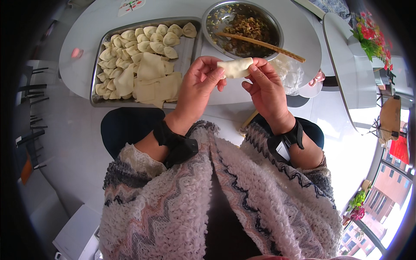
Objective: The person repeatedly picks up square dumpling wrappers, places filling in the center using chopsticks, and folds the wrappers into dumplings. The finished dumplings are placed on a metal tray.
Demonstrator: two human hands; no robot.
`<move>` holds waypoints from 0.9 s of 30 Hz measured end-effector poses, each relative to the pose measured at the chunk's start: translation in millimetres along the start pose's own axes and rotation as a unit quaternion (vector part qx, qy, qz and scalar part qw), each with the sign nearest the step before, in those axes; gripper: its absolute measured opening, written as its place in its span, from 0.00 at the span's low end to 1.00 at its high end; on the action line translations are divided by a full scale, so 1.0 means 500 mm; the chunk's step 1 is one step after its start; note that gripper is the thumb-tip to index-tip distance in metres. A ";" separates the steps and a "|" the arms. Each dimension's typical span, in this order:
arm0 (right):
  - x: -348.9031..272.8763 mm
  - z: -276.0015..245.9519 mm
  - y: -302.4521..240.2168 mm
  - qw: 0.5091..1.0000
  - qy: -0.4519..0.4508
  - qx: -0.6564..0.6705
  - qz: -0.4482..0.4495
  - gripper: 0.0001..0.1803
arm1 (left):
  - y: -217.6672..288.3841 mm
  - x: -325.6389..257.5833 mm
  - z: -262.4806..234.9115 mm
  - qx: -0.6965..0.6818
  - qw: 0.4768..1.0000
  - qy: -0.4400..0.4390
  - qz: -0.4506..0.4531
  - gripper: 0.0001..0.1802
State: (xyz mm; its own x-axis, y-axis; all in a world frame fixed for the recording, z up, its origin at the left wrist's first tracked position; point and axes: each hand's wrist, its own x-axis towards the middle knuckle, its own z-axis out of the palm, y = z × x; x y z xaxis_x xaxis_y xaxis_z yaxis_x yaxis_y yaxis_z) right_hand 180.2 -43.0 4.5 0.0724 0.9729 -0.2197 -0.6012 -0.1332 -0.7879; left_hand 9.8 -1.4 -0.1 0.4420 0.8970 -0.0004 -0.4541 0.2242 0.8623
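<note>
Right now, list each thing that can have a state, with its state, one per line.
Dough piece: folded, held at both ends
Left hand: pinching its left end
Right hand: pinching its right end
Shaped dumplings: folded, crowded together
Wrappers: unfolded, overlapping
Metal tray: partly covered
Metal bowl: uncovered, partly filled
Filling: chopped, mixed
Chopsticks: lying across the bowl's rim, unheld
Plastic bag: crumpled
Wristbands: strapped on

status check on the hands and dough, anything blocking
Left hand and right hand pinching opposite ends of folded dough wrapper. Chopsticks resting across metal bowl just beyond. Nothing visibly blocking the hands.
</note>
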 end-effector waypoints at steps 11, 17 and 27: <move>0.006 0.039 0.005 0.998 -0.010 0.024 -0.064 0.05 | 0.001 0.006 0.010 -0.029 0.997 0.063 0.034 0.07; -0.001 0.052 0.018 0.973 0.020 -0.138 -0.184 0.05 | 0.015 -0.008 0.013 -0.039 0.993 0.073 0.084 0.07; -0.015 0.065 0.004 0.765 -0.007 -0.482 -0.427 0.11 | 0.049 -0.016 -0.001 0.242 0.935 0.019 0.260 0.09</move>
State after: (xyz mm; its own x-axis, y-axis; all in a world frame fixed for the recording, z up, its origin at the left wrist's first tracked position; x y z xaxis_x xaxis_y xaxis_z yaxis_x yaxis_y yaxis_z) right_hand 152.7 -44.3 23.2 0.0997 0.7845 0.6121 0.5271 0.4801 -0.7012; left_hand -5.3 -2.9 20.9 0.2261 0.8518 0.4726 -0.1935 -0.4362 0.8788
